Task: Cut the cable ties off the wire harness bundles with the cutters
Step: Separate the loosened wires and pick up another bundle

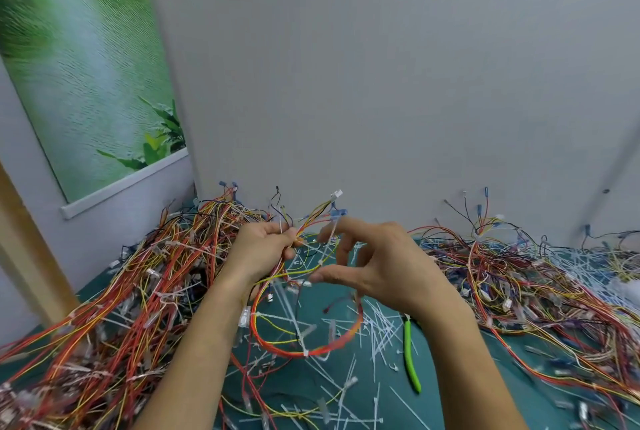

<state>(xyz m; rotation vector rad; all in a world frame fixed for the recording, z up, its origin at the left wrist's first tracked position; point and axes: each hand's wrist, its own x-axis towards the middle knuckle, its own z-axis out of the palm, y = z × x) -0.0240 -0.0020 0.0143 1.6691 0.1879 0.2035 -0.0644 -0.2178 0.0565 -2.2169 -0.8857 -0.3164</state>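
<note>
The wire bundle (284, 350) sits at the middle of the frame, raised off the table (381, 377). Its red, orange and yellow strands hang down in a loop between the two forearms. The loose ends fan upward above the hands, tipped with white and blue plugs. A white cable tie (305, 353) is cinched round the bottom of the loop.

The left hand (263, 249) grips the bundle just below the fanned ends, fingers curled tight round the strands. The right hand (374, 267) hangs just right of it. Its thumb and forefinger are spread apart in a wide C and the other fingers are loosely bent. A white tie runs past the tip of the forefinger, but I cannot tell if they touch.

The cutters (410, 353), with bright green handles, lie flat on the table in the lower right-centre, just beside the right forearm and in no hand.

Snipped white ties (381, 329) litter the green tabletop around the loop. A thick heap of wires (138, 291) fills the left of the frame, and a second heap (519, 273) spreads across the right. Behind stands a plain grey wall (381, 83), with a green leafy poster (86, 66) at upper left.
</note>
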